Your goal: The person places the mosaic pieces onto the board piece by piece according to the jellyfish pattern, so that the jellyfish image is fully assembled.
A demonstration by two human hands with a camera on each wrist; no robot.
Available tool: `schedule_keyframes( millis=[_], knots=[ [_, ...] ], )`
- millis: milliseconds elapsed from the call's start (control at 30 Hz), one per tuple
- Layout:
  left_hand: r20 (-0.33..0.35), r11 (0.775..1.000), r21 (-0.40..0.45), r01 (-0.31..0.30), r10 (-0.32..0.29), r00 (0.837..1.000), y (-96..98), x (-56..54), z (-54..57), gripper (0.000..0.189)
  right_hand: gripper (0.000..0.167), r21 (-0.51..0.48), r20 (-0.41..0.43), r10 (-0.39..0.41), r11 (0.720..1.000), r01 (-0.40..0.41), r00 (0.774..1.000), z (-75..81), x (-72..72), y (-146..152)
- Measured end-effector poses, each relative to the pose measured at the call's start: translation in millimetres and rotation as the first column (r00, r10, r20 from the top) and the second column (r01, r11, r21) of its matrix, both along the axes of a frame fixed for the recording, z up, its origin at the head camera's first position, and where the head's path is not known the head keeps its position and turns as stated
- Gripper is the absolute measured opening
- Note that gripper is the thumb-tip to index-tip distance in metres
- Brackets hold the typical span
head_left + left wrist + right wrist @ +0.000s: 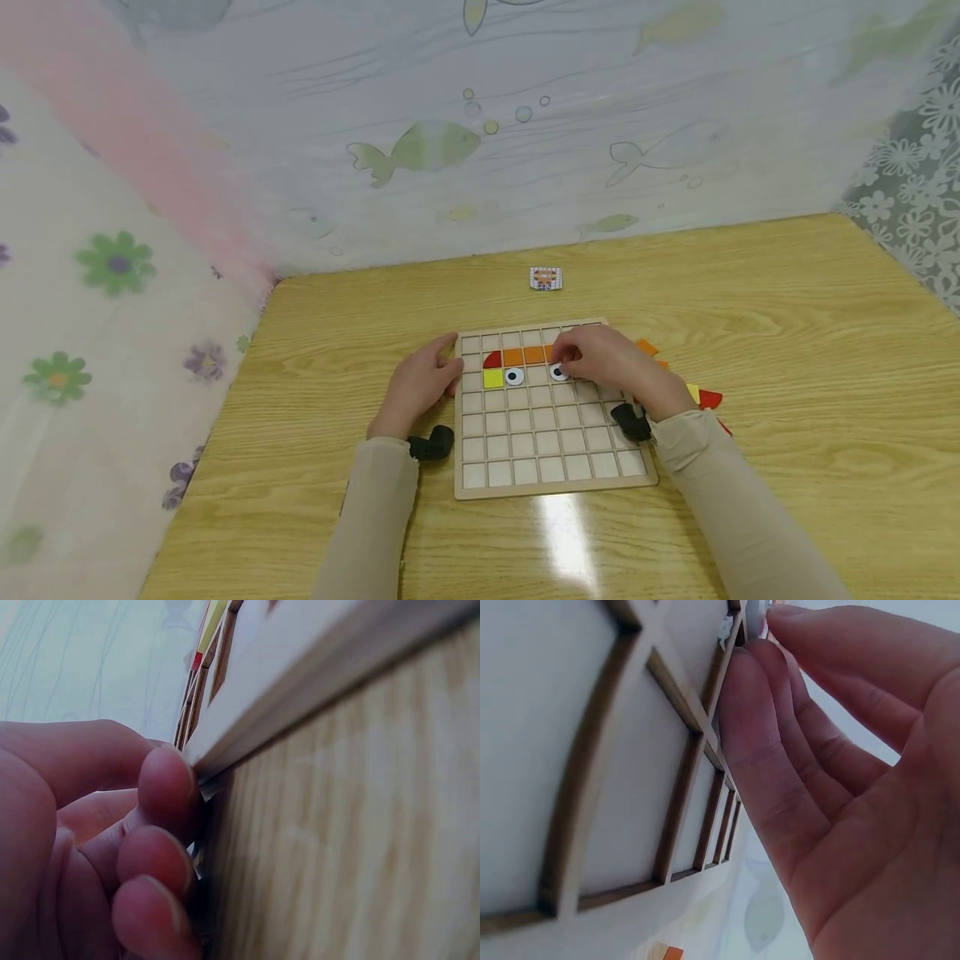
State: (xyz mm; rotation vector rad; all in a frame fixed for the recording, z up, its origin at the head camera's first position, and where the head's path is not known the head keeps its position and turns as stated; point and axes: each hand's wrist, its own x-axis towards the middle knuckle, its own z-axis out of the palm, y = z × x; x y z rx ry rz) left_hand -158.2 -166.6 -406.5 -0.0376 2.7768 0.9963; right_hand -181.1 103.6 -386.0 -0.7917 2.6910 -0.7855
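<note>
A wooden grid board [525, 493] with square compartments lies on the table. My left hand [422, 379] rests at its left edge, fingertips touching the rim [270, 705]. My right hand [611, 358] is over the upper right part of the board, its thumb and fingers pinching a round eye tile [557, 373]; fingers [750, 712] partly hide that tile. In the grid sit a red curved tile [492, 360], orange square tiles [513, 357], a yellow square tile [492, 379] and another round eye tile [514, 377].
A small printed picture card [545, 278] lies on the table [360, 325] behind the board. Loose orange, yellow and red tiles [710, 399] lie right of the board, partly behind the right arm. Patterned curtains [525, 192] stand at the back and left.
</note>
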Motion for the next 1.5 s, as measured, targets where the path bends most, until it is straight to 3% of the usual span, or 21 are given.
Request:
schedule_keyframes(
  millis=[800,967,1500],
  knots=[
    [0.004,1.000,0.010,0.001,-0.001,1.000,-0.1,0.8,1.1,0.050,0.017,-0.050,0.058,-0.099,0.994,0.101,0.993,11.3,1.6,28],
    [-0.002,1.000,0.018,0.006,-0.005,1.000,-0.8,1.4,2.3,0.051,0.017,-0.047,0.031,-0.094,0.994,0.096,0.995,13.6,2.6,30],
    [-0.004,1.000,0.027,0.011,-0.011,1.000,-1.6,-0.1,-0.2,0.052,0.021,-0.023,0.001,-0.088,0.996,0.088,0.996,14.8,23.6,74]
  ],
)
